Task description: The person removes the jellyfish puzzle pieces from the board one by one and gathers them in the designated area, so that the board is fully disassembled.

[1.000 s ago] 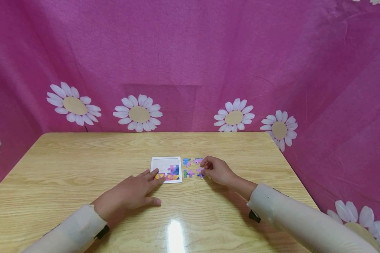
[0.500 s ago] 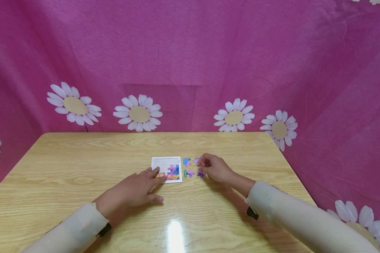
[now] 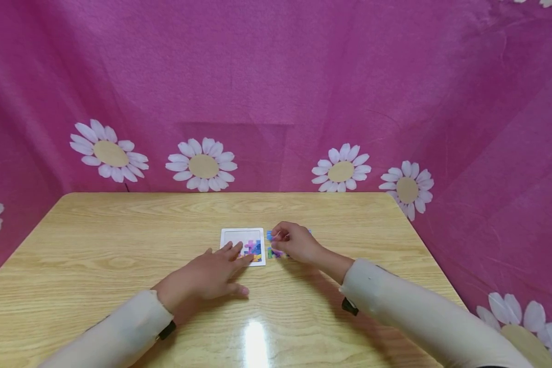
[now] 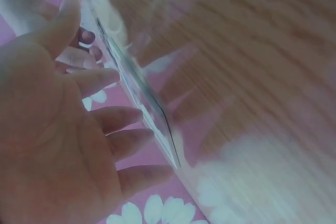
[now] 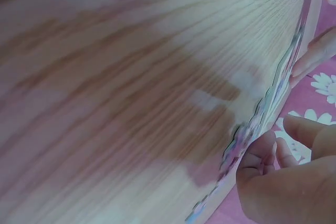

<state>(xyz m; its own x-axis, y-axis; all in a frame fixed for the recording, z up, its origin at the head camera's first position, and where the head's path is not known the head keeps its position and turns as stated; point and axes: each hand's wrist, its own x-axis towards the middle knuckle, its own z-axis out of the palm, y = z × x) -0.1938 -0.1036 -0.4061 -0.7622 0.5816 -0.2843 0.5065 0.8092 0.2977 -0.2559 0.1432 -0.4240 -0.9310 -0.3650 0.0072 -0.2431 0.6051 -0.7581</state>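
White-framed puzzle (image 3: 248,235), flat, partly filled, loose pieces (image 3: 275,253) beside

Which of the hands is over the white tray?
The left hand: its fingers spread over the tray; the right hand is by the loose pieces.

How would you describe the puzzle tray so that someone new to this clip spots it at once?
On the wooden table, find the left hand, which reaches over the near side of the puzzle tray. Unlike the small loose pieces to the right, the tray is one flat, white-rimmed, squarish board, partly filled with colourful picture pieces.
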